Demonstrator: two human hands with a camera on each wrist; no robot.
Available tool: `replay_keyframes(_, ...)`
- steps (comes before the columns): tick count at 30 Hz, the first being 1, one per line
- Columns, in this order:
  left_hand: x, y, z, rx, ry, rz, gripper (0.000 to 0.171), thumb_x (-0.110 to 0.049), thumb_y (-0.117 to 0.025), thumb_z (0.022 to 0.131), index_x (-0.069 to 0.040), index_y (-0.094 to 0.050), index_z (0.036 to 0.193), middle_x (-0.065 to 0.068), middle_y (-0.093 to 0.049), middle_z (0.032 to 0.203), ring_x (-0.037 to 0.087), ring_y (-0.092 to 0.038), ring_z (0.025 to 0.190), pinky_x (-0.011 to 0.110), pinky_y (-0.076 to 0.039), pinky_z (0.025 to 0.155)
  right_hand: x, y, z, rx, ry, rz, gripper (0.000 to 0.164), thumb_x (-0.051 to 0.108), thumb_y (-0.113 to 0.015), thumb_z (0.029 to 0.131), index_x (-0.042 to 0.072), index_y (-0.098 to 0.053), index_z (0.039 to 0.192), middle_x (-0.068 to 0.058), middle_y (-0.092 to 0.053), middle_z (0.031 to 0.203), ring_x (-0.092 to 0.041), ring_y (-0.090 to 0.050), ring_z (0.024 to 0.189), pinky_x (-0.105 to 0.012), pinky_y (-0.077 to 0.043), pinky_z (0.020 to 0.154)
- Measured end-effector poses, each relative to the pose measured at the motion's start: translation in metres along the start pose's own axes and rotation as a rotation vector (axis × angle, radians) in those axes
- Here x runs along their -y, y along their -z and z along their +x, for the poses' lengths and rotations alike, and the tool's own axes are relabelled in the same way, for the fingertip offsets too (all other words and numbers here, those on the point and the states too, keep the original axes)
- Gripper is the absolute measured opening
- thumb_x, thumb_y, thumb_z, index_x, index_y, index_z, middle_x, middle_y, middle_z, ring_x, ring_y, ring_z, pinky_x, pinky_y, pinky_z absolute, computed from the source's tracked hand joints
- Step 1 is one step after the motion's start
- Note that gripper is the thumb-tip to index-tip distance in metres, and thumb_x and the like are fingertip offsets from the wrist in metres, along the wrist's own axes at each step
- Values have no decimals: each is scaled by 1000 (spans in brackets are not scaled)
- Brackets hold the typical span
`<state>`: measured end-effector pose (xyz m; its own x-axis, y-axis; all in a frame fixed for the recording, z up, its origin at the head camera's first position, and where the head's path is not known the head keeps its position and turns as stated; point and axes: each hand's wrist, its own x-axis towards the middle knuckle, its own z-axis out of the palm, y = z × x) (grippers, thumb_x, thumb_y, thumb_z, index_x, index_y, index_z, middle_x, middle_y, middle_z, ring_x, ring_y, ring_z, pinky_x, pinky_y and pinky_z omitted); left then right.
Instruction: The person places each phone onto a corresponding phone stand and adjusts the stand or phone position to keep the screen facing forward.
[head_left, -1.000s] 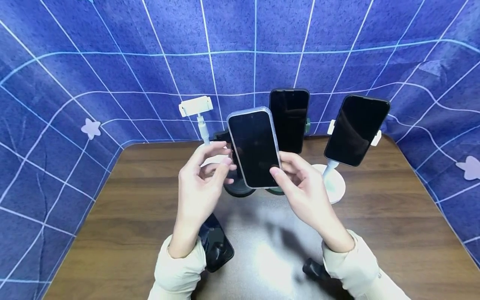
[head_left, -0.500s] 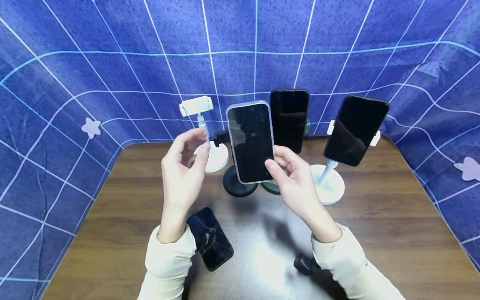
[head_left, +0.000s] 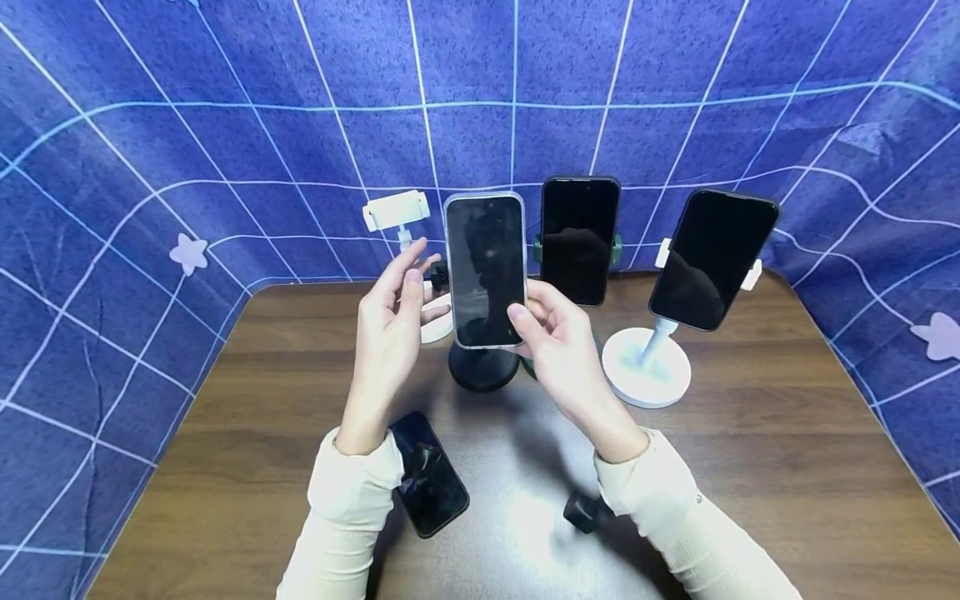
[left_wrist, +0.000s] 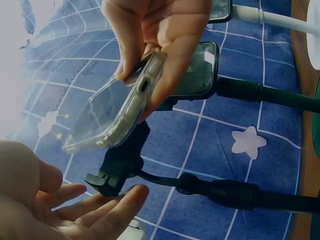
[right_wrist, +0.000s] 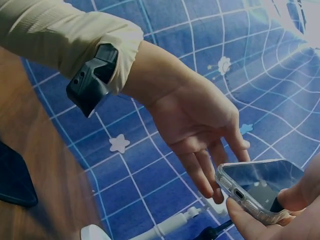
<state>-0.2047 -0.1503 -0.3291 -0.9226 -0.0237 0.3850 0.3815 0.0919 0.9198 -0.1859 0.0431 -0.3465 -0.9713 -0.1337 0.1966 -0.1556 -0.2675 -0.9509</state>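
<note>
The clear-cased smartphone (head_left: 486, 262), pinched by fingers of the right hand (head_left: 561, 350), has shifted toward ten o'clock and straightened, seemingly aligned before the black phone stand (head_left: 483, 372), while the left hand (head_left: 388, 333), at its eight o'clock, holds nothing, fingers loosely spread.

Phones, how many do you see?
4: the clear-cased phone in the right hand, the upright phone in a green clamp, the tilted phone on a white stand, and the flat phone on the table, partly behind the left sleeve. Others could be hidden.
</note>
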Motion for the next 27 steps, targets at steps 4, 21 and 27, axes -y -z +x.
replay_keyframes(4,5,-1,5,17,39,-3,43,-20,-40,112,-4,-51,150,20,-60,143,34,-70,114,30,-61,83,-3,-2,5,-9,15,6,29,-2,-51,105,-6,-56,133,-29,-68,123,-15,-75,98,-40,-62,85)
replay_keyframes(21,15,-8,10,19,7,20,45,-5,-65,100,4,-55,143,24,-66,133,3,-72,102,23,-60,83,-16,-7,14,-127,186,-262,25,-2,-63,99,-7,-65,123,-24,-74,114,-13,-71,98,-18,-56,84)
replay_keyframes(27,14,-10,12,4,-7,26,44,-3,-68,98,4,-58,140,24,-68,130,7,-72,105,25,-60,83,-18,-9,15,-154,206,-254,25,-3,-64,98,-7,-65,123,-24,-74,115,-3,-67,94,-17,-55,83)
